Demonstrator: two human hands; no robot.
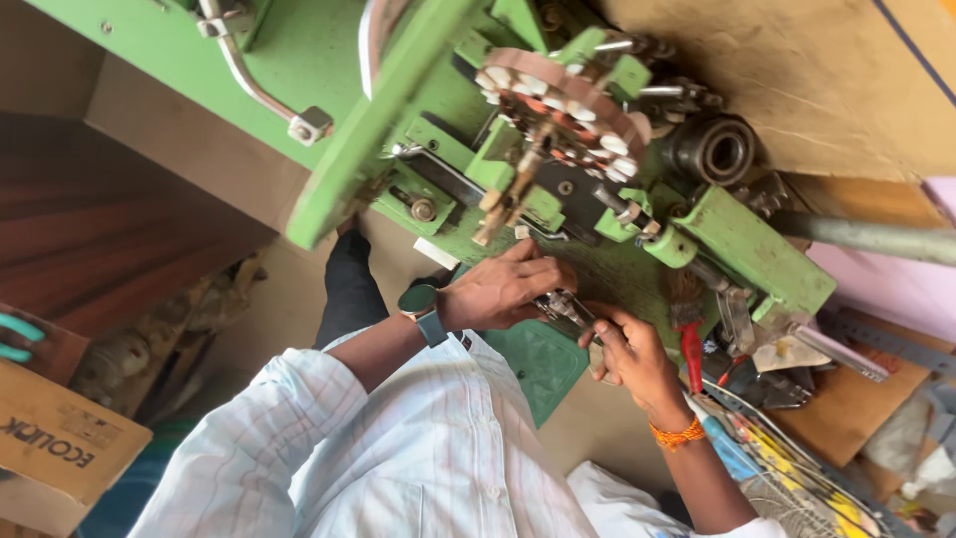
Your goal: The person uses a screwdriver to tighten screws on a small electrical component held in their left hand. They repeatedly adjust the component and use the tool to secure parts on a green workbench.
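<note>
Below the green-painted metal machine (558, 149) with its ring of white and red pegs, both hands met at a small grey metal part (566, 307). Left hand (503, 289) — a dark wristwatch (422, 304) on its wrist — lay over that part, fingers curled down together against the machine's base. Right hand (632, 354), wearing an orange thread band (675, 434), pinched the part's lower end. A red-handled brush (689, 339) stood just beside it.

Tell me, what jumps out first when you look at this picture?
The big green metal machine fills the top middle, with a round wheel of pink and white pieces on it. Just below, the left hand, wearing a dark wristwatch, and the right hand meet at a small metal part.
</note>
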